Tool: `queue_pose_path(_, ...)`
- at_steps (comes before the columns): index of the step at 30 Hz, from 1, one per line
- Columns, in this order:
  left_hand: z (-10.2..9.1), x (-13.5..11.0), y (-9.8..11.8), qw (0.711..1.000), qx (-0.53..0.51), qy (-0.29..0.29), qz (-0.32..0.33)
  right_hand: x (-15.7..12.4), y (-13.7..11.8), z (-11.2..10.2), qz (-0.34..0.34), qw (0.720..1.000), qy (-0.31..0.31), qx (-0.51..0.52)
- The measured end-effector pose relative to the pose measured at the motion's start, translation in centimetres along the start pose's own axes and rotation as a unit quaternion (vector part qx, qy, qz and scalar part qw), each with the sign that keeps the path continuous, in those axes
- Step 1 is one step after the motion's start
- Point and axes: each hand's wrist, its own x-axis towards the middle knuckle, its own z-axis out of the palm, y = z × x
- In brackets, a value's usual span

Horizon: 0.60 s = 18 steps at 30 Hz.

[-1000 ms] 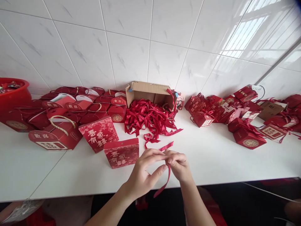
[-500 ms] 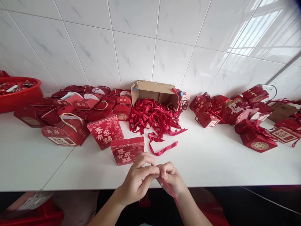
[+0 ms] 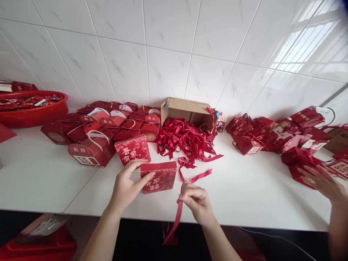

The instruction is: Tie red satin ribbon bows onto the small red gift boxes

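Note:
My left hand [image 3: 127,185] is at the left side of an upright flat red gift box [image 3: 163,177] with pale characters and a small hole in its top edge. The thumb lies across the front face while the fingers reach round behind. My right hand [image 3: 194,201] pinches a red ribbon [image 3: 177,219] just right of that box, and its free end dangles over the table's front edge. Behind stands a similar red box [image 3: 134,146]. A heap of red ribbons [image 3: 187,139] spills from an open cardboard box [image 3: 187,105], with loose strands trailing close to my right hand.
Several red gift boxes with rope handles [image 3: 92,150] crowd the left. A red basin [image 3: 35,114] of small wrapped items stands farther left. On the right are ribbon-tied boxes [image 3: 251,145], where another person's hand [image 3: 323,183] reaches in. A tiled wall [image 3: 168,69] bounds the white table [image 3: 244,195].
My hands have separated: the left moved onto the front flat box, while the right keeps the ribbon. Another person's hand has appeared at the right. The view has shifted left.

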Motion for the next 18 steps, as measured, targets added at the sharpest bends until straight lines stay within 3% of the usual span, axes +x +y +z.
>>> queue_pose_path(5, 1.5, -0.3, 0.0, 0.984, -0.17, 0.011, -0.053, 1.9, 0.8, 0.5, -0.073, 0.992, 0.012, -0.105)
queue_pose_path(7, 2.1, -0.5, 0.2, 0.979, -0.2, 0.023, -0.032, 2.5, 1.1, 0.8, -0.129, 0.981, 0.011, -0.143)
queue_pose_path(10, 2.3, -0.5, 0.5, 0.989, -0.141, 0.0, 0.034, 3.1, 1.7, 1.5, -0.188, 0.959, 0.047, -0.208)
queue_pose_path(13, 2.0, -0.4, 0.5, 0.995, -0.041, -0.042, 0.087, 3.3, 2.6, 2.0, -0.196, 0.943, 0.088, -0.254)
queue_pose_path(18, 1.9, -0.5, 0.7, 0.993, -0.026, -0.029, 0.109, 3.6, 4.0, 2.6, -0.18, 0.937, 0.07, -0.289)
